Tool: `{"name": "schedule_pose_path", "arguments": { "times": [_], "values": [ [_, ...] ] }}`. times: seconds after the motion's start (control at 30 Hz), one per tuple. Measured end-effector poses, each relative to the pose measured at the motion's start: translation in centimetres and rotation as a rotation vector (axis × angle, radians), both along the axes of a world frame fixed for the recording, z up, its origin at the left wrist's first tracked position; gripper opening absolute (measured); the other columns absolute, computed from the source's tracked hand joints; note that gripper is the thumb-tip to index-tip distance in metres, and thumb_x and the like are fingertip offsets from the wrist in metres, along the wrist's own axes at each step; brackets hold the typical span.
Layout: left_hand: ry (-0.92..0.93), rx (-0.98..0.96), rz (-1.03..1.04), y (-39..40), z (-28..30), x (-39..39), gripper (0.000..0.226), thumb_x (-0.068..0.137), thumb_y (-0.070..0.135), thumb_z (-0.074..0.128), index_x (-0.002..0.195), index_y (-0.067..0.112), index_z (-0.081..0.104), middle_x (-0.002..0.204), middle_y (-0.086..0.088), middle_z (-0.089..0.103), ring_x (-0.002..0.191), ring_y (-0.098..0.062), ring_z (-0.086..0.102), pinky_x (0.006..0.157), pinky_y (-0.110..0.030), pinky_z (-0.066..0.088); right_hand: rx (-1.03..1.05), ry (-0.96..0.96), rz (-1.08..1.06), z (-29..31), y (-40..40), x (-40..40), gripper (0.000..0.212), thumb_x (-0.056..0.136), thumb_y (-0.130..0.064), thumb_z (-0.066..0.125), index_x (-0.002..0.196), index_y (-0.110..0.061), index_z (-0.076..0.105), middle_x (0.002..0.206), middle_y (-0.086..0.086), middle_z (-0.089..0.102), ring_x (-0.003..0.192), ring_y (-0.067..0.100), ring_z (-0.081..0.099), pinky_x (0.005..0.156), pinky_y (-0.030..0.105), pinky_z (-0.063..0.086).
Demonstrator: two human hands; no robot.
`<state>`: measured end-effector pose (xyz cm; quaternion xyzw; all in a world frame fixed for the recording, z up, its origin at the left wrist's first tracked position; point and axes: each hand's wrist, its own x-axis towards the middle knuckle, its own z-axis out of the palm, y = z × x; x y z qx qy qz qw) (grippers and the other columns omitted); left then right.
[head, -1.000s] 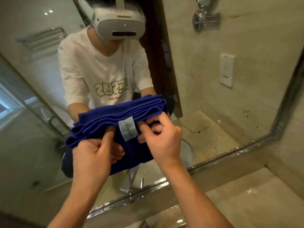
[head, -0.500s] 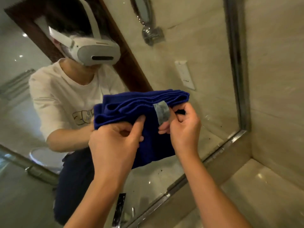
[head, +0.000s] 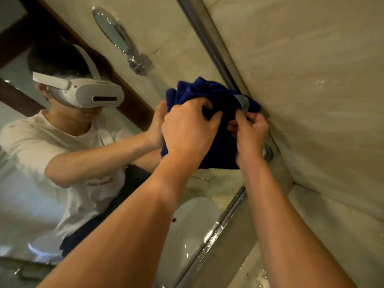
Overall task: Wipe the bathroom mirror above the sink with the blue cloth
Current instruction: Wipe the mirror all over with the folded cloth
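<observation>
Head view, both hands [head: 188,129] [head: 250,136] gripping blue cloth [head: 218,94]

The cloth [head: 218,96] is held up against the mirror [head: 166,38], close to the mirror's right frame [head: 209,40], with the tiled wall [head: 311,80] just beyond it to the right. The left hand [head: 187,129] grips the cloth's left part, and the right hand [head: 250,136] pinches its right edge. Below them, the desk [head: 324,235] runs along the mirror's lower frame.

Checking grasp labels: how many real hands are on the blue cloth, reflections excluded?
2. Left hand grips the blue cloth at its middle; right hand pinches its right edge near the mirror frame.
</observation>
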<state>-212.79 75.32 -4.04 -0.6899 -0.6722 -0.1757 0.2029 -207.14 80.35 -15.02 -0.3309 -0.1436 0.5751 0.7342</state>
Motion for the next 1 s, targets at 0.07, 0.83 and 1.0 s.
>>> {"name": "schedule_pose_path", "arguments": {
  "times": [0.07,0.83,1.0],
  "values": [
    [0.031,-0.029,0.006,0.6,0.0,0.2,0.023,0.087,0.047,0.063,0.103,0.033,0.065,0.089,0.011,0.069,0.09,-0.014,0.063,0.072,-0.026,0.034,-0.024,0.032,-0.025,-0.4,0.2,-0.3,0.01,0.093,-0.023,0.064,0.092,-0.016,0.057,0.076,0.003,0.067,0.06,0.008,0.063,0.055,0.018,0.049],
    [0.594,0.059,-0.067,-12.0,-2.3,-11.3,0.024,0.095,0.038,0.055,0.092,0.017,0.067,0.086,-0.006,0.067,0.079,-0.026,0.058,0.075,-0.036,0.032,-0.143,-0.418,-0.119,0.3,-13.1,-12.8,0.016,0.102,-0.03,0.046,0.114,-0.022,0.051,0.072,-0.013,0.062,0.06,0.0,0.057,0.053,0.021,0.038],
    [0.535,0.186,0.054,-18.8,-2.1,-16.2,0.032,0.096,0.038,0.056,0.083,0.01,0.064,0.082,-0.013,0.064,0.079,-0.032,0.056,0.074,-0.043,0.035,0.11,-0.442,0.148,0.4,-20.8,-16.3,0.016,0.101,-0.016,0.048,0.117,-0.016,0.05,0.077,-0.016,0.059,0.069,-0.012,0.058,0.06,0.005,0.039]
  ]
}}
